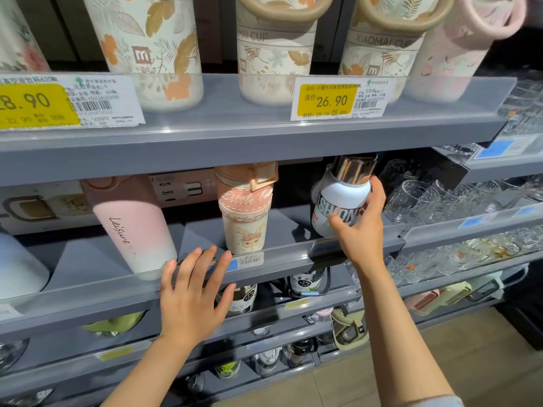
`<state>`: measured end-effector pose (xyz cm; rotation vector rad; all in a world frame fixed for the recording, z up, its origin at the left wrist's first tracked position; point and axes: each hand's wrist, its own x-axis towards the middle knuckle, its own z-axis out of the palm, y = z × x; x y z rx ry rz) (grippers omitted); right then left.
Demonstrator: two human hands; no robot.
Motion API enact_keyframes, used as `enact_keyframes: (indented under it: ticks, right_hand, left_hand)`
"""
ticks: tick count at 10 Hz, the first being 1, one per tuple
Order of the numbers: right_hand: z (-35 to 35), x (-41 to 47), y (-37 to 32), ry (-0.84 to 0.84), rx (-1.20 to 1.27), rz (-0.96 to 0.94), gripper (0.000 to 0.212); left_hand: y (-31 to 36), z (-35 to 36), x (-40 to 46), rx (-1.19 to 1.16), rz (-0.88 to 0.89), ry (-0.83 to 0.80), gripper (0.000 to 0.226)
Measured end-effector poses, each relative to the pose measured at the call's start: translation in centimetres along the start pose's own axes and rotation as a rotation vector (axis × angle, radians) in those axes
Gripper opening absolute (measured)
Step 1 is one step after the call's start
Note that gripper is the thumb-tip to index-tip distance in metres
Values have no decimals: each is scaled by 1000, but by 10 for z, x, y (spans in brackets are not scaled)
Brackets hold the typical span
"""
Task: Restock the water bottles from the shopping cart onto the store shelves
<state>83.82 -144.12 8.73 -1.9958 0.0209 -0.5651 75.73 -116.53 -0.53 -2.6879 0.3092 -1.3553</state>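
- White metal bottle with chrome cap (340,207), centre right: your right hand (363,227) grips it, being set on the grey middle shelf (288,254).
- Left hand (191,292): fingers spread, empty, lower centre.
- Cart unseen; remaining stock unknown.

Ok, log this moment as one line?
right hand: grips white bottle on middle shelf | left hand: open, at shelf edge | bunny cup: standing
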Motion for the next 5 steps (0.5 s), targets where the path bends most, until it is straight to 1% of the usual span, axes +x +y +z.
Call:
enact_keyframes:
  ticks: [1, 2, 3, 5]
  right_hand:
    - [6, -2, -1, 63, -13, 7, 96]
    - [15, -4, -1, 180, -119, 1, 97]
    - [19, -5, -1, 218, -150, -8, 96]
    - [14, -10, -4, 199, -135, -4, 101]
  left_hand:
    - [1, 0, -1, -8, 0, 0, 52]
    - [0, -1, -1, -5, -2, -8, 52]
    - [2, -1, -1, -17, -7, -8, 52]
    - [2, -7, 2, -11, -6, -48, 57]
